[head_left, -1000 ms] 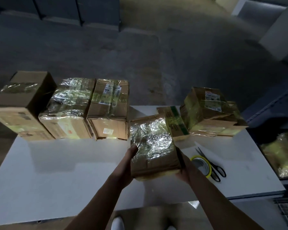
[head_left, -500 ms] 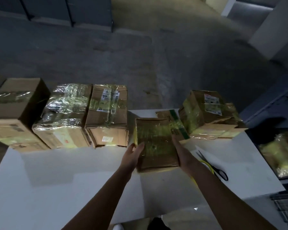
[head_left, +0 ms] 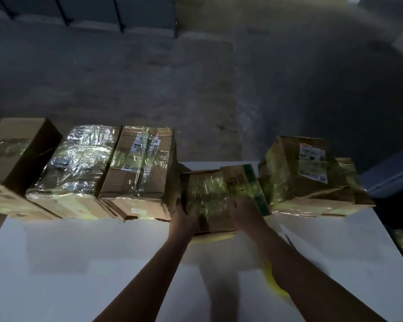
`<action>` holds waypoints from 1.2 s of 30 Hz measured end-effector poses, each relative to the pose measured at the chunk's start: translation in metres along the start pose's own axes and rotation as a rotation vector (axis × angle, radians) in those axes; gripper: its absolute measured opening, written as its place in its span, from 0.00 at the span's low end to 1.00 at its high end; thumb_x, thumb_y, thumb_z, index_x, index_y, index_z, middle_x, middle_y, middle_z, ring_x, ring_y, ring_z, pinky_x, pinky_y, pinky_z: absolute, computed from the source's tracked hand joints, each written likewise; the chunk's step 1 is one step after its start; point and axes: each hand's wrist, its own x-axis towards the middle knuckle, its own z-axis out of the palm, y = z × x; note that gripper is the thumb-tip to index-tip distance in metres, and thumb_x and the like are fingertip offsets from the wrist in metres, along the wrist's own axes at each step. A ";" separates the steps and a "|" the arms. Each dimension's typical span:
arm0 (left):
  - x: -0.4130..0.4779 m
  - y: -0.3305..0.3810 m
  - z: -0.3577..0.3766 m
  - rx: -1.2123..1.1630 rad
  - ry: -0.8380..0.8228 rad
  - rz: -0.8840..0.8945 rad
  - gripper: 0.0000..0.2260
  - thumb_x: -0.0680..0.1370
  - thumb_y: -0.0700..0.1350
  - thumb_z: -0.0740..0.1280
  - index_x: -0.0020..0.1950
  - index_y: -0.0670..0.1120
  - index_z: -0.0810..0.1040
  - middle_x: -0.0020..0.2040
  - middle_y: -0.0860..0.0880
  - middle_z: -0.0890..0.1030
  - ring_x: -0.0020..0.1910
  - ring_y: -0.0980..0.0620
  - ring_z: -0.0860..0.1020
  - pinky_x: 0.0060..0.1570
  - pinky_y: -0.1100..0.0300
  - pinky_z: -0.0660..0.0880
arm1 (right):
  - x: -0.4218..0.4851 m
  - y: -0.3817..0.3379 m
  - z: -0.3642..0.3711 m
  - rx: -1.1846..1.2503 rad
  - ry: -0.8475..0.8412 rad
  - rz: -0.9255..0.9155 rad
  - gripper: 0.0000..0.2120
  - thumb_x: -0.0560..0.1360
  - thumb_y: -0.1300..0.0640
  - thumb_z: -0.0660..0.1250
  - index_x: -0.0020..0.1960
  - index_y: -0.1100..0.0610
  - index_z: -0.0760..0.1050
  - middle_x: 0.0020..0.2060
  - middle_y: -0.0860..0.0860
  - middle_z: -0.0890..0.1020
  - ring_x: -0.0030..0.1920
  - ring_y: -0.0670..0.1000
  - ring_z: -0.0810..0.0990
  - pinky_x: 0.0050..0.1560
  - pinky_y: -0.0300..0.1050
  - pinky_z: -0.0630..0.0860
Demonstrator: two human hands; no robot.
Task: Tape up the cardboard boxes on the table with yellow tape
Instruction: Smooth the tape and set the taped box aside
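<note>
Pushed back, small taped box [head_left: 207,196] sits clasped between fingers of left hand [head_left: 183,217] and right hand [head_left: 244,212], probably to join the row [head_left: 137,177].

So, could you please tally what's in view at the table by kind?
Cardboard boxes: 6 (far-left box, shiny wrapped box, labelled box, held box, green-striped box, right pile, possibly two boxes)
Yellow tape roll: 1, mostly hidden under the right forearm
Hands: 2 (left hand, right hand), both on the held box
Total: 9
</note>
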 end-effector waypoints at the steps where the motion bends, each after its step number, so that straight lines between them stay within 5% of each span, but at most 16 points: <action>1: 0.000 0.002 0.003 0.024 -0.023 0.042 0.31 0.75 0.53 0.69 0.74 0.45 0.63 0.64 0.42 0.75 0.61 0.42 0.74 0.60 0.41 0.74 | 0.007 0.005 -0.003 -0.033 0.043 -0.030 0.16 0.80 0.56 0.58 0.35 0.60 0.73 0.31 0.56 0.73 0.34 0.54 0.73 0.37 0.45 0.66; 4: -0.009 0.000 0.006 0.245 -0.084 0.146 0.54 0.63 0.58 0.79 0.78 0.47 0.48 0.73 0.42 0.61 0.72 0.39 0.61 0.65 0.39 0.69 | 0.024 0.031 -0.009 -0.286 0.007 -0.102 0.11 0.79 0.59 0.58 0.53 0.60 0.77 0.51 0.58 0.76 0.52 0.56 0.75 0.52 0.49 0.72; 6: -0.015 -0.005 0.007 0.400 -0.125 0.184 0.63 0.58 0.62 0.79 0.79 0.48 0.40 0.76 0.44 0.51 0.75 0.39 0.54 0.67 0.39 0.67 | 0.026 0.049 -0.007 -0.454 -0.159 -0.064 0.20 0.80 0.56 0.57 0.71 0.53 0.68 0.69 0.56 0.66 0.69 0.59 0.65 0.66 0.53 0.66; 8: -0.009 -0.003 0.007 0.472 -0.141 0.193 0.65 0.58 0.62 0.80 0.78 0.48 0.38 0.77 0.44 0.48 0.75 0.38 0.52 0.69 0.40 0.65 | 0.028 0.059 -0.002 -0.565 -0.230 -0.056 0.26 0.81 0.51 0.55 0.77 0.48 0.53 0.76 0.54 0.55 0.75 0.60 0.53 0.70 0.58 0.61; 13: 0.021 0.018 0.012 0.571 -0.119 0.209 0.58 0.65 0.54 0.79 0.79 0.49 0.40 0.78 0.40 0.46 0.76 0.35 0.52 0.70 0.39 0.63 | 0.049 0.057 0.002 -0.650 -0.179 -0.026 0.28 0.81 0.49 0.53 0.78 0.48 0.48 0.76 0.56 0.52 0.75 0.61 0.52 0.67 0.60 0.64; 18: 0.026 0.031 0.024 0.824 0.039 0.361 0.37 0.74 0.57 0.70 0.76 0.51 0.54 0.79 0.42 0.44 0.77 0.37 0.50 0.67 0.37 0.66 | 0.067 0.054 0.001 -0.628 -0.167 0.005 0.28 0.80 0.47 0.55 0.77 0.49 0.51 0.76 0.58 0.53 0.74 0.61 0.54 0.67 0.58 0.63; 21: 0.018 0.023 0.028 0.878 -0.037 0.299 0.42 0.72 0.65 0.67 0.78 0.53 0.49 0.79 0.43 0.39 0.77 0.38 0.44 0.70 0.38 0.59 | 0.067 0.052 0.000 -0.595 -0.184 0.033 0.28 0.80 0.46 0.55 0.77 0.49 0.53 0.76 0.57 0.54 0.73 0.61 0.55 0.67 0.58 0.63; 23: 0.016 0.019 0.027 0.935 -0.083 0.299 0.44 0.72 0.60 0.71 0.79 0.51 0.47 0.78 0.42 0.39 0.77 0.37 0.42 0.72 0.39 0.57 | 0.067 0.050 -0.003 -0.508 -0.166 0.046 0.25 0.79 0.50 0.56 0.75 0.50 0.57 0.75 0.57 0.57 0.72 0.61 0.58 0.69 0.57 0.63; 29: 0.023 0.037 0.010 0.868 -0.055 0.374 0.39 0.75 0.39 0.70 0.79 0.48 0.50 0.79 0.42 0.44 0.78 0.41 0.48 0.70 0.47 0.66 | 0.064 0.012 -0.013 0.019 -0.094 -0.050 0.21 0.79 0.60 0.57 0.72 0.56 0.66 0.67 0.57 0.72 0.65 0.57 0.72 0.63 0.51 0.72; 32: 0.016 0.038 0.004 0.826 -0.063 0.463 0.37 0.75 0.39 0.69 0.78 0.46 0.52 0.79 0.43 0.49 0.78 0.42 0.50 0.69 0.48 0.67 | 0.060 -0.007 -0.013 0.062 -0.073 -0.056 0.21 0.80 0.57 0.58 0.73 0.57 0.65 0.68 0.57 0.72 0.62 0.56 0.75 0.59 0.52 0.75; 36: 0.003 0.039 -0.014 0.710 -0.017 0.605 0.20 0.80 0.41 0.62 0.72 0.45 0.67 0.75 0.44 0.62 0.70 0.45 0.69 0.58 0.52 0.76 | 0.054 -0.029 -0.005 -0.028 0.020 -0.089 0.19 0.79 0.58 0.59 0.69 0.59 0.68 0.61 0.58 0.75 0.57 0.55 0.76 0.51 0.46 0.73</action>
